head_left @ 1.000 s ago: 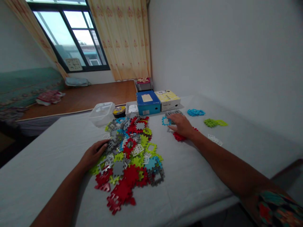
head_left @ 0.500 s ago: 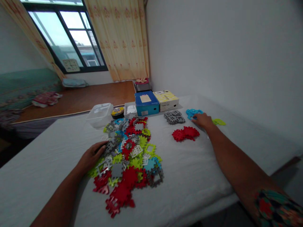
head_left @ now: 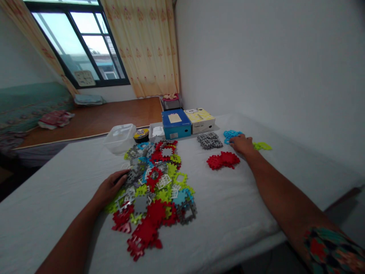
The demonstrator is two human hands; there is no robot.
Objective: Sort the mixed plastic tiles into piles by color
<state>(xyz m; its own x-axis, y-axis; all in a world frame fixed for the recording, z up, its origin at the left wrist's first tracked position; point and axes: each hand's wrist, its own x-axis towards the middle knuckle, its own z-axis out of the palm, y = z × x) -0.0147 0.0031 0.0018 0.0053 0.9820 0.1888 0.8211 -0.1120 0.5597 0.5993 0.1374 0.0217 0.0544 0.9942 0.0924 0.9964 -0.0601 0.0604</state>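
My left hand (head_left: 111,187) rests at the left side of a heap of toothed plastic building pieces (head_left: 156,213), its fingers stretched out and touching grey ones. The heap mixes red, lime green, grey, blue and white pieces. Over to the right, my right hand (head_left: 242,145) is at a small pile of blue pieces (head_left: 231,134), its fingers slightly apart and partly over the pile's near edge. Sorted piles lie around it: grey pieces (head_left: 210,140) to the left, red pieces (head_left: 222,160) nearer me, lime green pieces (head_left: 262,145) to the right.
Behind the heap stand a clear plastic tub (head_left: 119,137), a round yellow-and-black tin (head_left: 141,135), a small white box (head_left: 156,130), a blue box (head_left: 176,125) and a yellow box (head_left: 200,120). A white sheet (head_left: 228,213) covers the surface; a wall (head_left: 270,68) borders its right side.
My right hand has shifted slightly left and away from me at the blue pile, and its fingers look a little more spread. My left hand has stayed put.
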